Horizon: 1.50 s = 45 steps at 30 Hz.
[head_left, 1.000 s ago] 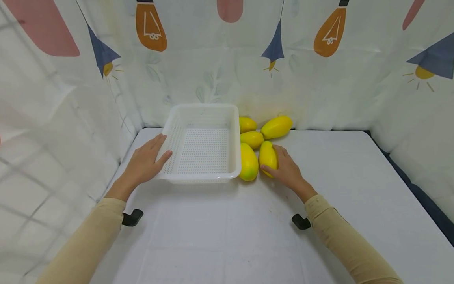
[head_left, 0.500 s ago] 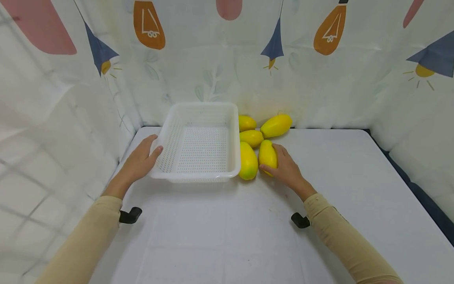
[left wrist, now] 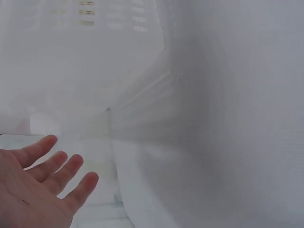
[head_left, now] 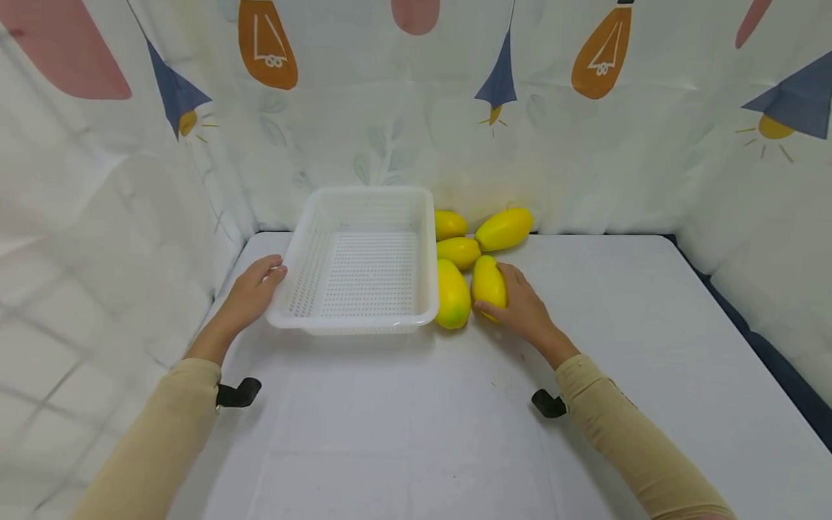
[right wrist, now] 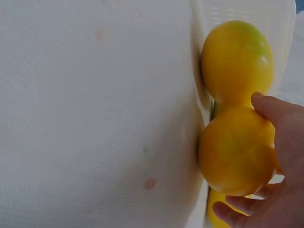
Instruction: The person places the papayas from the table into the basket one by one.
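A white perforated plastic basket [head_left: 354, 322] stands on the table. My left hand [head_left: 249, 295] is beside its left rim, the fingertips right at the edge. In the left wrist view, that hand [left wrist: 40, 190] has its fingers spread and loosely bent below the basket's wall [left wrist: 71, 71], holding nothing. My right hand [head_left: 525, 309] grips a yellow mango [head_left: 488, 283] to the right of the basket. The right wrist view shows the thumb and fingers around this mango [right wrist: 236, 152], with a greenish-yellow mango [right wrist: 240, 59] close by.
Several more mangoes lie against the basket's right side, among them a large one [head_left: 453, 296] in front and an elongated one [head_left: 504, 230] at the back. A patterned cloth [head_left: 403, 108] hangs behind the table. White cloth [head_left: 416, 412] covers the tabletop.
My left hand has moved left off the basket's left rim to just outside it, uncovering the rim. The right hand stays at the same mango.
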### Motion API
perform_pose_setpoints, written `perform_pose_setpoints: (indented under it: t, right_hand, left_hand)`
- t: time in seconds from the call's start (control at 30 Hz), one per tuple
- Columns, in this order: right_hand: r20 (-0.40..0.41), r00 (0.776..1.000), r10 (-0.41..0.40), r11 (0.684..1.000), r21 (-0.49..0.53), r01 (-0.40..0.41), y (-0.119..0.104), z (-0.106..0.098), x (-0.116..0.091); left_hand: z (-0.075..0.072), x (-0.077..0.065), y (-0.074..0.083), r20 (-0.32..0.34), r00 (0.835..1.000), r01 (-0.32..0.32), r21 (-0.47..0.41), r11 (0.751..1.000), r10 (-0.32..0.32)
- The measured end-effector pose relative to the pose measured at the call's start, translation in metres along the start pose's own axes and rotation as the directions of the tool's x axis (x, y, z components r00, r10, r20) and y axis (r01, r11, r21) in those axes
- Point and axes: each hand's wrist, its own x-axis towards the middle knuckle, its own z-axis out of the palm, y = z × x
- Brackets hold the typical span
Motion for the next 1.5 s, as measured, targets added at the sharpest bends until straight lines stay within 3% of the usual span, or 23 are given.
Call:
perform_pose_setpoints:
  t: [0.17, 0.3, 0.6, 0.7, 0.8, 0.9, 1.2, 1.5]
  right_hand:
    - [-0.002, 1.0, 0.005, 1.0, 0.014, -0.004, 0.001, 0.0, 0.0]
    - [0.001, 1.0, 0.01, 1.0, 0.028, -0.01, 0.001, 0.0, 0.0]
    - [0.001, 1.0, 0.024, 0.999, 0.038, -0.024, -0.001, 0.0, -0.001]
    - [-0.011, 1.0, 0.024, 0.999, 0.039, -0.023, -0.002, 0.0, -0.002]
    - [-0.028, 0.999, 0.018, 0.999, 0.043, -0.017, -0.003, 0.0, -0.002]
    - [-0.044, 0.999, 0.012, 0.999, 0.049, -0.01, -0.004, 0.0, -0.003]
    - [-0.119, 0.993, 0.004, 0.998, 0.059, 0.003, -0.007, -0.009, -0.003]
    - [-0.185, 0.982, -0.032, 0.994, 0.1, 0.051, -0.004, -0.016, -0.001]
  left_hand:
    - [0.002, 0.004, -0.006, 0.024, 0.999, 0.049, -0.139, 0.989, -0.046]
    - [0.002, 0.007, -0.011, 0.072, 0.994, 0.097, -0.271, 0.958, -0.08]
    - [0.007, 0.012, -0.025, 0.126, 0.991, 0.096, -0.519, 0.849, -0.035]
    - [0.009, 0.013, -0.028, 0.145, 0.989, 0.099, -0.596, 0.797, -0.015]
    - [0.011, 0.014, -0.031, 0.156, 0.988, 0.096, -0.679, 0.727, 0.016]
    - [0.013, 0.014, -0.032, 0.163, 0.986, 0.091, -0.717, 0.691, 0.038]
    - [0.019, 0.019, -0.028, 0.159, 0.983, 0.06, -0.75, 0.659, 0.092]
    - [0.028, 0.024, -0.02, 0.171, 0.983, 0.085, -0.736, 0.672, 0.062]
